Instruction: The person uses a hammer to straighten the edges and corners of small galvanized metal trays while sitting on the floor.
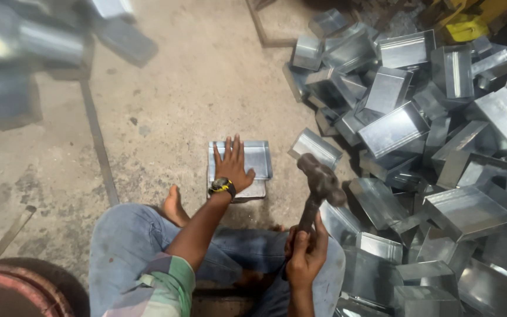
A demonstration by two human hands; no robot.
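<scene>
My left hand [232,164] lies flat, fingers spread, on a shallow sheet-metal tray [257,158] that rests on the concrete floor in front of my knees. A watch with a yellow band sits on that wrist. My right hand [306,255] grips the wooden handle of a hammer [319,179], whose dark metal head is raised above the floor just right of the tray.
A big heap of shiny sheet-metal boxes [435,147] fills the right side. More blurred metal pieces [36,47] lie at the top left. A thin metal strip [98,141] runs across the floor. A reddish round rim [7,287] sits at the bottom left.
</scene>
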